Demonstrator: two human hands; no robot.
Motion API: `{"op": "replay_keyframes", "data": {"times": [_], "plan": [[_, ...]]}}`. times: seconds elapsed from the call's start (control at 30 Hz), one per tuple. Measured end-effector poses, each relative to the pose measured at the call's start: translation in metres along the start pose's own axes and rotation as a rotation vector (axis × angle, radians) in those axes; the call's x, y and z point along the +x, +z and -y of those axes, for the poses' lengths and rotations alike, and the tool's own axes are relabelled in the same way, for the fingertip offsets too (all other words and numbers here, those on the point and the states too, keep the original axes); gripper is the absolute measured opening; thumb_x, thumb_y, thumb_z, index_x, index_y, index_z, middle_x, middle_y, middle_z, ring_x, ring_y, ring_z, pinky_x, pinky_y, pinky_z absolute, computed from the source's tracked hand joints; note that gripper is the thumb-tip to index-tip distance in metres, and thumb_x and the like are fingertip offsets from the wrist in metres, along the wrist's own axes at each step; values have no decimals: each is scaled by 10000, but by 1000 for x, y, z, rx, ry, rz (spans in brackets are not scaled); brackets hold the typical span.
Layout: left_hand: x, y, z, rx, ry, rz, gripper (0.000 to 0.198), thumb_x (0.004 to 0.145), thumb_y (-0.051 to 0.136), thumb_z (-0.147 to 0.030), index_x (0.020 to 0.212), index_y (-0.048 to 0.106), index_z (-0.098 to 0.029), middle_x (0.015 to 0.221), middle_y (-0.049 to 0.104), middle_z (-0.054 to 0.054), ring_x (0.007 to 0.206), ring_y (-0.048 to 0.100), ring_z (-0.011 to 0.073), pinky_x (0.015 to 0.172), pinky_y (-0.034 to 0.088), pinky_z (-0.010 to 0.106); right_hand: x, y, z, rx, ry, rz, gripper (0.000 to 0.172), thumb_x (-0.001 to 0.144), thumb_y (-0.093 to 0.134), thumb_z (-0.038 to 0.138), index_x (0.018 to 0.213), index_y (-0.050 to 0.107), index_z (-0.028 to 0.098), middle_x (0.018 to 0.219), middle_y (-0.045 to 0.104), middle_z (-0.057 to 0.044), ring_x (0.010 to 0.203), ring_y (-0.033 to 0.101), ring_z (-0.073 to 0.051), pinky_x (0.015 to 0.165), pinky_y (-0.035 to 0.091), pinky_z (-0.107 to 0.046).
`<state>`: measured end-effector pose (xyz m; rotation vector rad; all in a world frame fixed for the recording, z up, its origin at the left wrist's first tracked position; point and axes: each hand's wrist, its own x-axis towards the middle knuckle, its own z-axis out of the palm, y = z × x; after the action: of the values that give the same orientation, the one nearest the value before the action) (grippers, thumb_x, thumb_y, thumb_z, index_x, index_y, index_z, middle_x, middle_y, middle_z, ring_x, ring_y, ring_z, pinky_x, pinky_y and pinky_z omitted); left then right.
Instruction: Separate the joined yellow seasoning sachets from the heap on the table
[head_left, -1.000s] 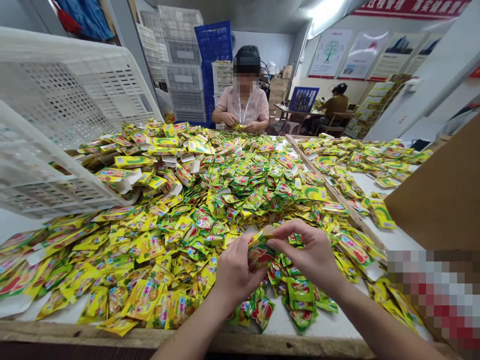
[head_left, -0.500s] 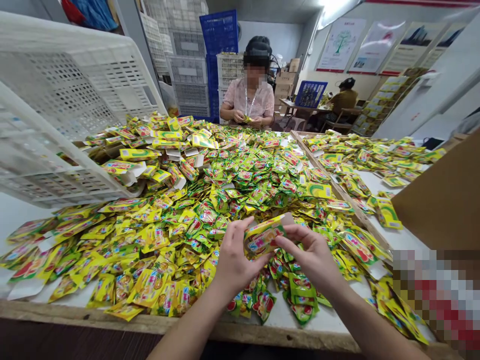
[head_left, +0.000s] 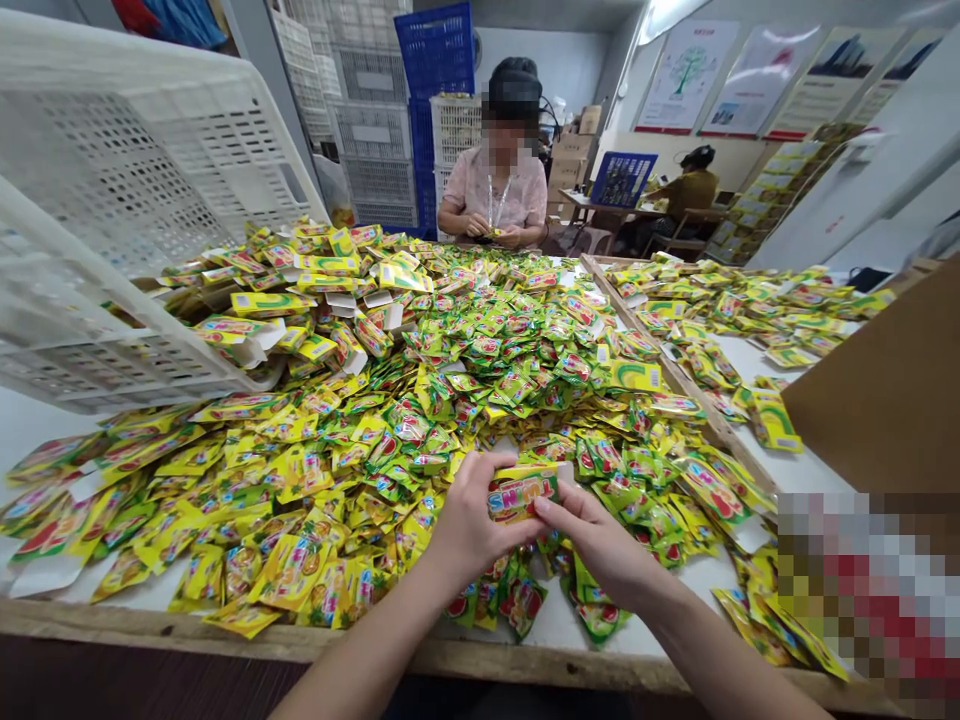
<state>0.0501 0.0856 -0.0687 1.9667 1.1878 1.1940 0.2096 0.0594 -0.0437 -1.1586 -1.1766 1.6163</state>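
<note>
A small yellow box (head_left: 523,493) with red and green print is held level over the near middle of the table. My left hand (head_left: 471,520) wraps round its left end, fingers behind and thumb below. At its right end, by a pale flap, my right hand (head_left: 596,530) pinches the box between thumb and fingers. Small green sachets (head_left: 517,385) are heaped behind the hands, and yellow sachets (head_left: 300,570) spread to the left. Flat yellow boxes with white flaps (head_left: 240,335) are piled at the left.
A tipped white crate (head_left: 150,350) stands at the left. A wooden divider (head_left: 645,340) crosses the right side, near a brown cardboard panel (head_left: 885,380). Across the table sits a person (head_left: 495,190) handling something small. Stacked crates (head_left: 375,130) and another person (head_left: 690,190) are farther back.
Both hands have lowered slightly, and the box has turned from tilted to nearly level. My right hand's fingers have closed in nearer the flap end. The view has shifted slightly.
</note>
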Motion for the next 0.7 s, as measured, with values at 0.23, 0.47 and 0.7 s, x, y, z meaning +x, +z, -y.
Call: {"op": "replay_keyframes", "data": {"times": [0.23, 0.47, 0.7], "plan": [[0, 1, -2, -177, -70, 99, 344, 855, 560, -336, 1161, 457, -217, 1059, 599, 71, 949, 601, 197, 843, 481, 340, 0, -5, 3, -153, -198, -169, 316, 743, 709, 443, 928, 697, 188, 927, 731, -64, 844, 653, -213, 819, 504, -339], [-5, 5, -8, -261, -111, 60, 255, 868, 530, -355, 1066, 476, -204, 983, 604, 54, 885, 616, 184, 787, 496, 325, -8, -6, -8, -123, -374, -425, 367, 702, 751, 385, 1003, 622, 220, 962, 672, -61, 824, 658, -204, 739, 554, -332], [2, -4, -2, -154, -138, 97, 349, 854, 537, -363, 1151, 445, -204, 1009, 579, 58, 745, 619, 145, 712, 513, 323, 16, -114, 44, -540, -315, -606, 610, 609, 773, 493, 1085, 584, 162, 1023, 625, -120, 800, 663, -232, 653, 544, -348]]}}
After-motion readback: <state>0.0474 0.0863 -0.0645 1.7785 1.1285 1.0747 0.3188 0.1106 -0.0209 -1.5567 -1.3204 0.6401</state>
